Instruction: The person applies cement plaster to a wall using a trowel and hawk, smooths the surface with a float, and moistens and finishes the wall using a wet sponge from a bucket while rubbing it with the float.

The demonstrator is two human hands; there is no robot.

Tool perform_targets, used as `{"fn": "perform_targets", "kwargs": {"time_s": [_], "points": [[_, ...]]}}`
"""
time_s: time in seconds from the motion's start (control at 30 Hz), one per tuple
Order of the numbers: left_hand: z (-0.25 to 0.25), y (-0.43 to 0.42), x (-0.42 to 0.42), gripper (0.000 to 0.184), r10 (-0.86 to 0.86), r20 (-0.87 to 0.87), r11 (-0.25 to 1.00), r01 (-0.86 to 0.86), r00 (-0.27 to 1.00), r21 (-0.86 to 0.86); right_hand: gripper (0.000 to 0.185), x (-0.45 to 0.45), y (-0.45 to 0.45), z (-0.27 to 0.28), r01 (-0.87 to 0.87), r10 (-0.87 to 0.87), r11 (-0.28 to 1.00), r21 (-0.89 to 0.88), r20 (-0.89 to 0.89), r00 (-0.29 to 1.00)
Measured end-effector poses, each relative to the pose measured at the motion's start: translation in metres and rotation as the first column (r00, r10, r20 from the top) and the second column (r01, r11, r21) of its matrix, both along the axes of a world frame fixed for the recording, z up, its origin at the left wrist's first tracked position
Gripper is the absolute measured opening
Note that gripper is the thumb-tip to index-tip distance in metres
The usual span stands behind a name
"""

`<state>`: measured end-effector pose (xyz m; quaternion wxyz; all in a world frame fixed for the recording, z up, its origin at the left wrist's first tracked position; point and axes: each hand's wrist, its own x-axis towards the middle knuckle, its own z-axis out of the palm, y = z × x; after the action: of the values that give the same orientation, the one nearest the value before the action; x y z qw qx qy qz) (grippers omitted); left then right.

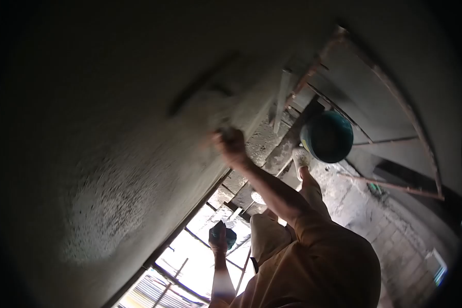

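My right hand (232,146) is raised across the grey plastered wall (138,133), its fingers closed in a grip. A long dark tool edge (203,84), smeared by motion, shows just beyond it against the wall; it looks like a plastering trowel, though its handle and plate are hard to make out. Lower down, my left hand (219,244) grips a dark green piece (223,235) that looks like a small plastic scoop or container, held away from the wall. A rough, pitted patch (108,220) marks the lower left of the wall.
A green bucket (327,137) stands beside my foot (301,161) on planks (287,149). Bent wooden poles (395,92) form a frame at the right. A bright opening with bars (190,256) lies below the wall edge. Block paving (400,246) shows far below.
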<state>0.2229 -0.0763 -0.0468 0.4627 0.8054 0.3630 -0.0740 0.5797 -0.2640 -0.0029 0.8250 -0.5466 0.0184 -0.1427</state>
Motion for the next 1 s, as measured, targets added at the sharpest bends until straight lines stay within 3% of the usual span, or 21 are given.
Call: {"fn": "perform_targets", "kwargs": {"time_s": [0.03,0.07,0.13,0.2,0.27,0.33,0.4,0.43,0.47,0.5,0.53,0.6,0.63,0.67,0.73,0.77,0.8,0.83,0.9,0.97,1.0], "points": [[0.011,-0.005,0.008,0.033,-0.017,-0.032,1.0,0.017,0.999,0.003,0.027,0.003,-0.019,0.058,-0.13,0.128,0.989,-0.066,-0.041,0.991],[0.014,-0.007,0.016,0.033,-0.04,-0.038,0.999,0.04,0.998,-0.005,0.038,0.018,-0.03,0.076,-0.107,0.118,0.984,-0.141,0.068,0.991],[0.012,-0.005,0.023,0.028,0.113,0.073,0.984,-0.101,0.991,-0.149,0.043,0.053,-0.074,0.109,0.173,-0.1,0.921,-0.35,0.217,0.971],[-0.003,-0.001,0.019,0.026,0.15,0.102,0.976,-0.131,0.983,-0.173,0.035,0.094,-0.123,0.092,0.047,-0.05,0.978,-0.205,-0.013,0.999],[-0.023,0.005,0.004,0.025,0.14,0.113,0.984,-0.126,0.984,-0.127,0.04,0.143,-0.173,0.03,0.258,-0.279,0.748,-0.611,0.063,0.958],[-0.036,0.002,-0.015,0.027,0.147,0.023,0.983,-0.144,0.989,-0.111,0.04,0.153,-0.203,-0.045,0.312,-0.209,0.77,-0.557,0.242,0.947],[-0.039,-0.004,-0.027,0.028,0.151,-0.051,0.985,-0.155,0.987,-0.081,0.039,0.135,-0.185,-0.117,0.193,-0.256,0.881,-0.433,-0.091,0.962],[-0.037,-0.004,-0.032,0.029,0.144,-0.106,0.987,-0.15,0.984,-0.056,0.033,0.123,-0.172,-0.147,0.127,-0.211,0.881,-0.455,-0.139,0.968],[-0.035,-0.007,-0.033,0.03,0.135,-0.155,0.989,-0.142,0.979,-0.036,0.03,0.101,-0.15,-0.155,-0.073,0.031,0.988,-0.138,-0.285,0.958],[-0.031,-0.008,-0.03,0.03,0.139,-0.151,0.989,-0.145,0.979,-0.03,0.029,0.083,-0.127,-0.169,-0.17,0.115,0.971,-0.169,-0.296,0.948],[-0.024,-0.007,-0.024,0.03,0.095,-0.148,0.995,-0.096,0.984,0.0,0.033,0.06,-0.079,-0.147,-0.043,0.088,0.974,0.225,-0.194,0.977],[-0.004,-0.015,-0.002,0.029,0.066,-0.14,0.998,-0.067,0.988,-0.005,0.032,0.02,-0.023,-0.075,0.046,-0.033,0.995,0.092,-0.141,0.989],[0.011,-0.019,0.015,0.028,0.119,-0.187,0.992,-0.126,0.975,-0.024,0.029,0.022,-0.027,-0.019,0.098,-0.091,0.992,-0.082,0.076,0.993],[0.012,-0.012,0.017,0.027,0.092,-0.124,0.996,-0.092,0.988,0.006,0.025,0.028,-0.026,0.003,0.194,-0.177,0.974,-0.12,0.137,0.975],[0.001,-0.003,0.031,0.025,0.127,0.065,0.991,-0.124,0.99,-0.049,0.032,0.051,-0.063,0.049,0.077,-0.089,0.986,-0.149,-0.076,0.993],[0.003,0.004,0.036,0.024,0.056,0.08,0.998,-0.057,0.995,0.011,0.034,0.069,-0.105,0.083,-0.098,-0.002,0.946,-0.309,-0.308,0.951],[0.0,0.002,0.041,0.026,0.082,0.067,0.997,-0.082,0.994,0.006,0.032,0.093,-0.115,0.073,0.279,-0.262,0.928,-0.247,0.098,0.96],[0.002,0.004,0.038,0.027,0.11,0.051,0.994,-0.11,0.993,0.005,0.04,0.111,-0.141,0.07,0.165,-0.178,0.954,-0.249,-0.028,0.984],[-0.015,0.006,0.024,0.035,0.055,0.073,0.997,-0.058,0.996,0.05,0.041,0.142,-0.163,-0.011,0.49,-0.452,0.759,-0.43,0.195,0.871],[-0.013,-0.008,0.022,0.036,0.08,0.054,0.995,-0.077,0.995,-0.06,0.041,0.131,-0.153,-0.081,0.426,-0.444,0.784,-0.451,0.073,0.893],[-0.028,-0.007,0.009,0.036,0.037,0.077,0.999,-0.036,0.996,-0.015,0.035,0.118,-0.138,-0.122,0.293,-0.321,0.877,-0.382,-0.008,0.947]]}}
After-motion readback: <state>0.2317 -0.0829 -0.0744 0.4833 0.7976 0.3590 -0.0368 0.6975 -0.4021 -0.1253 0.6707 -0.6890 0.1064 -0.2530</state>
